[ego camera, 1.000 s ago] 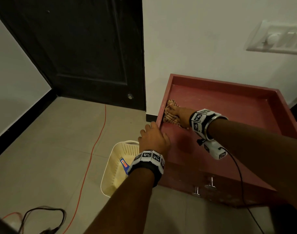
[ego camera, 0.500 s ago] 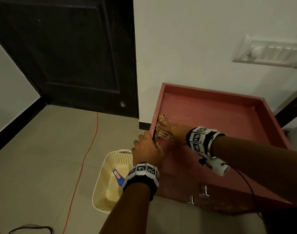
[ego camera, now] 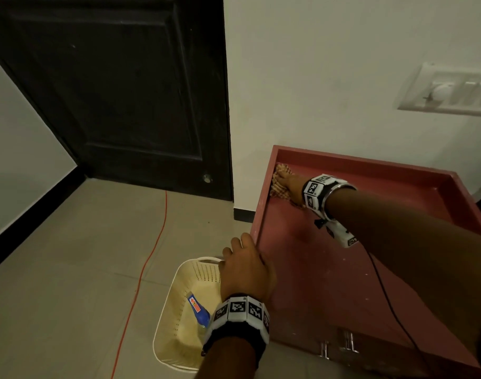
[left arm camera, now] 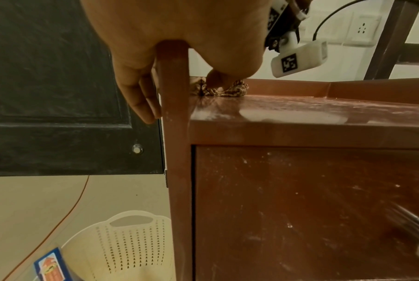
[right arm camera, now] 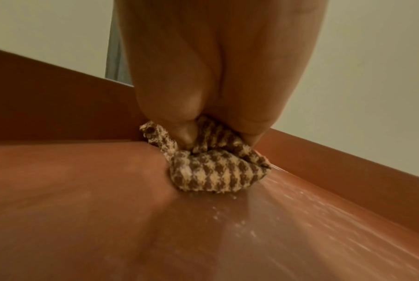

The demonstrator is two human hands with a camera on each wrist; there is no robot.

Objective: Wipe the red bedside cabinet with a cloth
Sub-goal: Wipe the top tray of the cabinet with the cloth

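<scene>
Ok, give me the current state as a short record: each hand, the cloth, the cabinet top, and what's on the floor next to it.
right hand: grips the bunched checked cloth and presses it on the top
cloth position: far left corner of the red cabinet, against the raised rim
left hand: holds the cabinet's left rim near the front, fingers down its outer side
cabinet top: pale specks and streaks
floor: cream basket left of cabinet

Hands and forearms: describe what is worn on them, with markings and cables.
Both forearms are bare, with no sleeves. The left hand has a black wristband ringed with white blocks that bear black square code markers. The right hand has a similar marker band beside a metal bangle, and below the wrist hangs a small white camera unit with its own marker. A thin black cable trails from it.
</scene>
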